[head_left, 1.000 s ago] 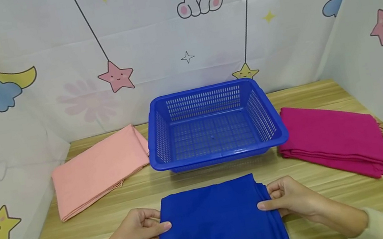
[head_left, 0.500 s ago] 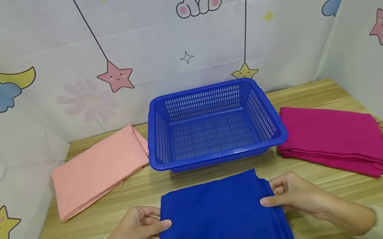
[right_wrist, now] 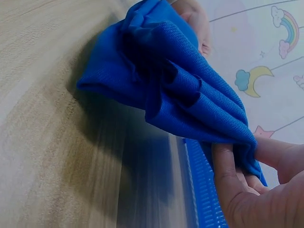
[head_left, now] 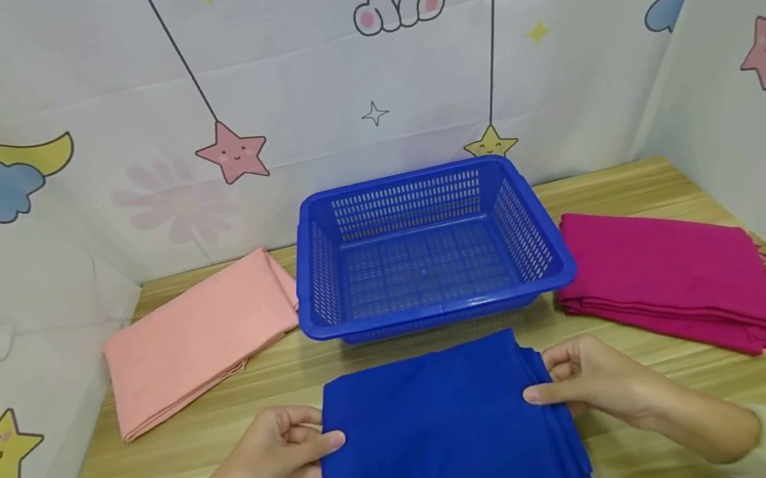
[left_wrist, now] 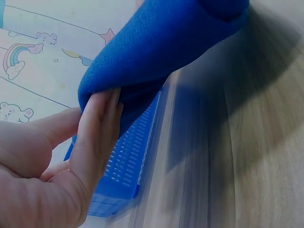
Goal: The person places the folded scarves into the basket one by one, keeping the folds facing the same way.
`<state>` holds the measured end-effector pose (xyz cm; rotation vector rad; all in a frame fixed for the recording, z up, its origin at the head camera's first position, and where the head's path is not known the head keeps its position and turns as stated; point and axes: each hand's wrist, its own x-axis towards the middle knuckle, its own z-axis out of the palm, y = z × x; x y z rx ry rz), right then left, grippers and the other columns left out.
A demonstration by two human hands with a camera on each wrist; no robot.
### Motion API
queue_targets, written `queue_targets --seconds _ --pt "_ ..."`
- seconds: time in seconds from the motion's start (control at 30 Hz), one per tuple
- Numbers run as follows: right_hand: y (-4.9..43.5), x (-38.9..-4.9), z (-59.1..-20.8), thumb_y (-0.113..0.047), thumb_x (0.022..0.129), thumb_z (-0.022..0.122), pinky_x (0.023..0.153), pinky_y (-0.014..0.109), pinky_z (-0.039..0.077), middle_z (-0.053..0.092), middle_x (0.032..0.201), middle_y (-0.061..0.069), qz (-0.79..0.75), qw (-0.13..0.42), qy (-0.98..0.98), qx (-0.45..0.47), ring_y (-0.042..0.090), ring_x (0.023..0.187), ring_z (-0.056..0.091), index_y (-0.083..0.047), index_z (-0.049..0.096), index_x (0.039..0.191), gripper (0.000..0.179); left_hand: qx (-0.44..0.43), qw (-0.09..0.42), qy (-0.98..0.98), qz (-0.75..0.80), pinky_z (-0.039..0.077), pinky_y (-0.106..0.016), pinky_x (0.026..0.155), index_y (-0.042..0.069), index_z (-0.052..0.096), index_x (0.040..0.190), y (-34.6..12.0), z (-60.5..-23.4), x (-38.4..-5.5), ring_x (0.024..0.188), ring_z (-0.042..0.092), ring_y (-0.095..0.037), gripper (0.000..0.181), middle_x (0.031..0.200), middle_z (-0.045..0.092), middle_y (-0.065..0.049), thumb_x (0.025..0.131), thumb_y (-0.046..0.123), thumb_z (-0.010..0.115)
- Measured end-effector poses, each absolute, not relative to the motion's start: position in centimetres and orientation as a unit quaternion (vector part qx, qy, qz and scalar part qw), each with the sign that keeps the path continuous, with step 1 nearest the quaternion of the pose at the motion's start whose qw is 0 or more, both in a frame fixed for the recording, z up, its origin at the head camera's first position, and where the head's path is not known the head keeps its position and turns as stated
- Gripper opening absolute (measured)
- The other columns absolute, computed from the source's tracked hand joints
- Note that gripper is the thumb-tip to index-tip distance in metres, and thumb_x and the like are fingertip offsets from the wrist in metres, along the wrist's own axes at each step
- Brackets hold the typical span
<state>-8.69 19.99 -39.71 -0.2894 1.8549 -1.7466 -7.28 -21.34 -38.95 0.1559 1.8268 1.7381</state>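
Note:
A folded blue cloth (head_left: 440,441) spans the space between both hands, in front of the basket. My left hand (head_left: 278,455) pinches its left edge, thumb on top and fingers underneath. At the opposite edge, where several layers show, my right hand (head_left: 597,381) grips the cloth in the same way. Both wrist views show the cloth raised over the table, its shadow on the wood below. In the right wrist view the folded layers of the blue cloth (right_wrist: 190,95) hang loosely. The cloth's near end runs out of the head view.
A blue plastic basket (head_left: 441,312) with slotted walls stands behind the cloth. A folded pink cloth (head_left: 202,337) lies left of it, and a folded magenta cloth (head_left: 664,281) with fringe lies to its right. A printed white curtain (head_left: 310,73) borders the wooden table (head_left: 284,374).
Both hands have moved slightly up and forward with the blue cloth, nearer the basket. The right hand has also shifted a little to the right. Basket and other cloths have stayed put.

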Motion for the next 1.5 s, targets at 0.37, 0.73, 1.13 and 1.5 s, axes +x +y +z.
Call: queue_targets --seconds 0.37,0.73,1.13,1.5 --pt "20.3 -9.0 -38.7 -0.007 0.092 0.07 0.052 0.025 0.025 0.02 0.061 -0.003 -0.657 0.296 0.686 -0.105 0.01 0.056 0.024 -0.008 0.026 0.069 0.05 0.076 0.298 0.684 0.661 0.06 -0.039 0.072 -0.016 0.057 0.116 -21.3 -38.7 -7.6 0.078 0.074 -0.026 0.036 0.091 0.073 -0.021 0.095 0.01 0.069" --pt "20.6 -9.1 -38.1 -0.007 0.092 0.07 0.054 0.025 0.033 0.033 0.06 -0.008 -0.652 0.29 0.692 -0.11 0.007 0.058 0.038 -0.013 0.046 0.071 0.033 0.07 0.296 0.684 0.663 0.06 -0.038 0.073 -0.016 0.055 0.116 -21.1 -38.0 -7.7 0.078 0.073 -0.024 0.038 0.091 0.073 -0.019 0.094 0.011 0.07" --pt "20.6 -9.4 -37.1 -0.007 0.091 0.072 0.05 0.025 0.026 0.021 0.059 -0.003 -0.645 0.272 0.705 -0.111 0.009 0.055 0.025 -0.009 0.027 0.069 0.05 0.08 0.295 0.683 0.663 0.06 -0.038 0.074 -0.015 0.056 0.118 -21.0 -37.2 -7.9 0.078 0.073 -0.023 0.038 0.092 0.073 -0.017 0.095 0.012 0.069" --pt "20.8 -9.6 -36.3 -0.006 0.091 0.071 0.053 0.027 0.033 0.019 0.061 -0.001 -0.651 0.277 0.698 -0.107 0.009 0.057 0.028 -0.01 0.028 0.069 0.049 0.081 0.294 0.685 0.662 0.06 -0.037 0.074 -0.014 0.058 0.117 -20.9 -36.4 -8.1 0.079 0.073 -0.022 0.035 0.092 0.073 -0.015 0.095 0.012 0.069"
